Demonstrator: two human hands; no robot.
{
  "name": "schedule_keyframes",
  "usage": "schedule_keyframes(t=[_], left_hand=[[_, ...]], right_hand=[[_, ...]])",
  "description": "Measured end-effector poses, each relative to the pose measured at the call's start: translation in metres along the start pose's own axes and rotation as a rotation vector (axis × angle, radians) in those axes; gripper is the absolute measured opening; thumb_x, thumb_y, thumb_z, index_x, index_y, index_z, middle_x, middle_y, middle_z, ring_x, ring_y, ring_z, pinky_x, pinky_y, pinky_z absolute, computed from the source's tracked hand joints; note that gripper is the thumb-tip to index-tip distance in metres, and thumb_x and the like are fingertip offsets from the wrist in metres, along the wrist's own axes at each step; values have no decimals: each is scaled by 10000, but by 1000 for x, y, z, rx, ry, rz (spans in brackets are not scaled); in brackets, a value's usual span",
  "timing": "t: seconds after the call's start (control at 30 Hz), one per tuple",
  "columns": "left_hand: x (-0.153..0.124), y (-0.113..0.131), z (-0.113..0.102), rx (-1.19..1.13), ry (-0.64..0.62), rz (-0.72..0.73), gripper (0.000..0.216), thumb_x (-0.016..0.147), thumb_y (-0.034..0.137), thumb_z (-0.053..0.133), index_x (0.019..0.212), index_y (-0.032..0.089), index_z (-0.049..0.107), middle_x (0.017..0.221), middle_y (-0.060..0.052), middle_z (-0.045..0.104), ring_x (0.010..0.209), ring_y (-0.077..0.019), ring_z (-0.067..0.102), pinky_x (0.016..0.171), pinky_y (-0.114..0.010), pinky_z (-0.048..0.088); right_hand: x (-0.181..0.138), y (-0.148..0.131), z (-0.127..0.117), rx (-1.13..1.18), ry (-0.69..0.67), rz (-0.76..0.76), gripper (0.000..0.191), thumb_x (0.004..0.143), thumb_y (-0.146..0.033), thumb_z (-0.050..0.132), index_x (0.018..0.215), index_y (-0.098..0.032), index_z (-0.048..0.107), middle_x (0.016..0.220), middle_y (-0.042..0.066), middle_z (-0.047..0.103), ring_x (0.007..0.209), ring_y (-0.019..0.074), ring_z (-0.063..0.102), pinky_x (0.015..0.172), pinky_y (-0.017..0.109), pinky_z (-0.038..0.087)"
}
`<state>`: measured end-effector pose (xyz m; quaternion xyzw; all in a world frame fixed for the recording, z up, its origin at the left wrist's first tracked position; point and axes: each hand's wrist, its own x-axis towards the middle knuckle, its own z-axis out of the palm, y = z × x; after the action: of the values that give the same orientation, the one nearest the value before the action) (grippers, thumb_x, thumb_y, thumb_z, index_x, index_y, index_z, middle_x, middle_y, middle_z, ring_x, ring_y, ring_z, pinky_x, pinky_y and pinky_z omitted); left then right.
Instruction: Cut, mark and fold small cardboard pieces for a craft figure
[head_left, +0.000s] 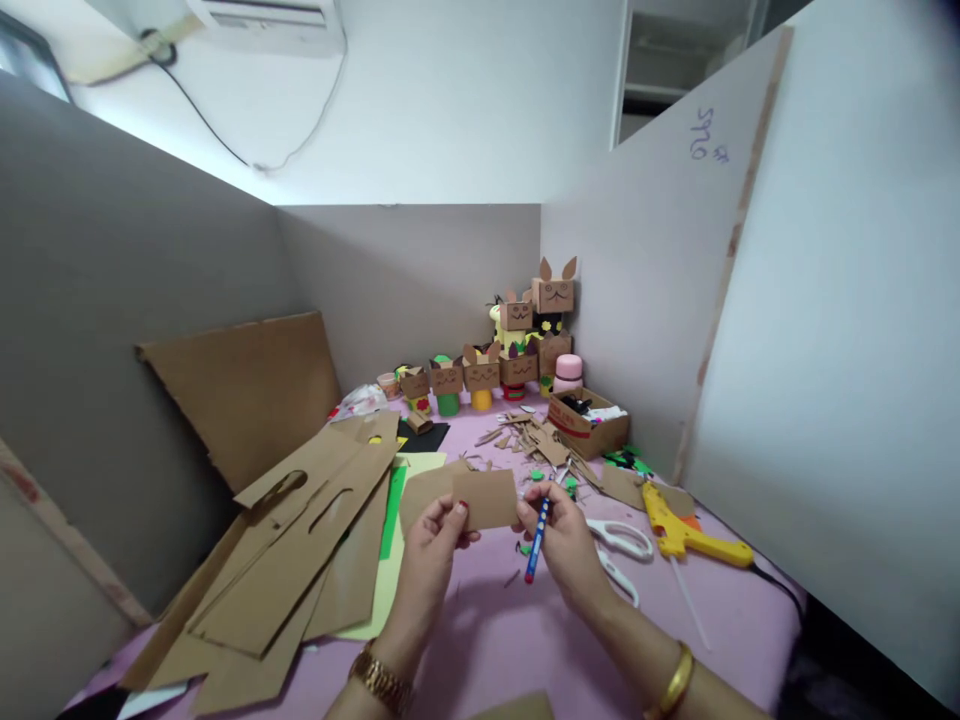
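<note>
A small rectangular cardboard piece [486, 497] is held up over the pink tabletop. My left hand [437, 530] pinches its left side, thumb on the front face. At its right edge is my right hand [559, 535], which also holds a blue pencil with a red end [537, 545] slanting down between the fingers. Whether the right fingertips grip the cardboard edge or only touch it is hard to tell. Behind it lies another flat cardboard sheet [429, 492]. White-handled scissors [621, 540] rest just right of my right hand.
Large cardboard sheets [300, 530] are stacked at left. A yellow glue gun [694, 535] with a cord lies at right. Cardboard scraps [544, 440] and an open box [589, 425] are farther back. Several cardboard animal figures [481, 370] stand along the partition [420, 270].
</note>
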<state>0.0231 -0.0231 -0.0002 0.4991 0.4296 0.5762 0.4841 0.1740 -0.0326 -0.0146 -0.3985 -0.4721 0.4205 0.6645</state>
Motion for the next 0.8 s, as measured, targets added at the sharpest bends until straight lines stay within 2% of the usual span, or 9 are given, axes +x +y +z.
schedule_keyframes(t=[0.1, 0.2, 0.33, 0.47, 0.8], left_hand=[[11, 0, -1, -11, 24, 32, 329, 698, 410, 689, 901, 158, 633, 741, 8, 635, 514, -98, 547, 525, -208, 435], [15, -8, -3, -11, 15, 24, 328, 716, 449, 667, 857, 153, 648, 669, 7, 638, 495, -114, 556, 512, -222, 437], [12, -21, -7, -42, -82, -45, 428, 764, 565, 561, 711, 149, 644, 623, -47, 668, 537, -161, 596, 542, -261, 458], [8, -28, -8, -51, -156, -86, 368, 790, 505, 577, 722, 151, 655, 710, -65, 694, 597, -161, 610, 588, -263, 467], [4, -40, -4, -131, -97, -166, 353, 720, 486, 664, 665, 137, 655, 625, -37, 675, 527, -117, 574, 539, -215, 446]], right_hand=[[9, 2, 6, 4, -51, 22, 286, 799, -463, 585, 866, -190, 533, 629, -27, 567, 522, 140, 571, 456, 226, 399], [12, 10, 8, 2, -92, 34, 318, 806, -494, 575, 775, -181, 536, 537, -30, 571, 463, 132, 559, 463, 230, 399], [11, 21, 5, 25, -75, 80, 333, 811, -514, 567, 748, -194, 499, 481, -39, 572, 433, 129, 556, 461, 227, 402], [11, 23, 1, 18, -100, 100, 316, 822, -507, 558, 770, -204, 488, 506, -39, 592, 451, 135, 578, 479, 233, 423], [8, 24, -8, 31, -143, 122, 349, 795, -523, 589, 761, -191, 490, 505, -54, 559, 443, 102, 567, 451, 191, 409]])
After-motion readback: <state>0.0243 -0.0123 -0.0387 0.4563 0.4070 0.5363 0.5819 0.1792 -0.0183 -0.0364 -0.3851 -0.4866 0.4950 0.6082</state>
